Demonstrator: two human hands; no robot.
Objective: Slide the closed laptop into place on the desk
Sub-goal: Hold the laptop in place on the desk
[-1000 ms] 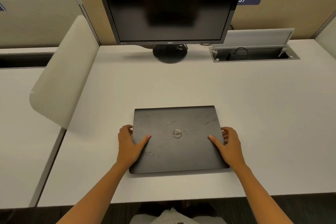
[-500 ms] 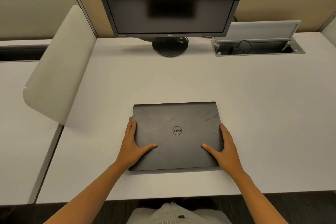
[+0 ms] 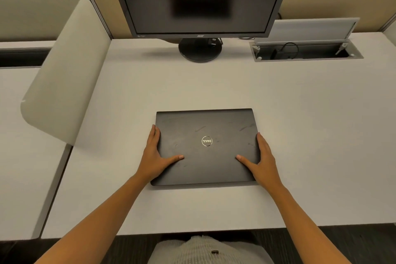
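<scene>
A closed black laptop (image 3: 205,135) with a round silver logo lies flat on the white desk (image 3: 300,135), in front of the monitor. My left hand (image 3: 155,156) grips its left edge, fingers stretched along the side and thumb resting on the lid. My right hand (image 3: 261,157) holds the right edge the same way, thumb on the lid. The laptop's edges run roughly square to the desk's front edge.
A dark monitor (image 3: 199,0) on a round stand (image 3: 200,50) stands at the back centre. An open cable hatch (image 3: 306,51) with a raised lid sits at the back right. A curved white divider panel (image 3: 64,75) borders the desk's left side.
Both hands have shifted from curled on the laptop's sides to fingers stretched along its edges, and the laptop sits a little farther from the desk's front edge.
</scene>
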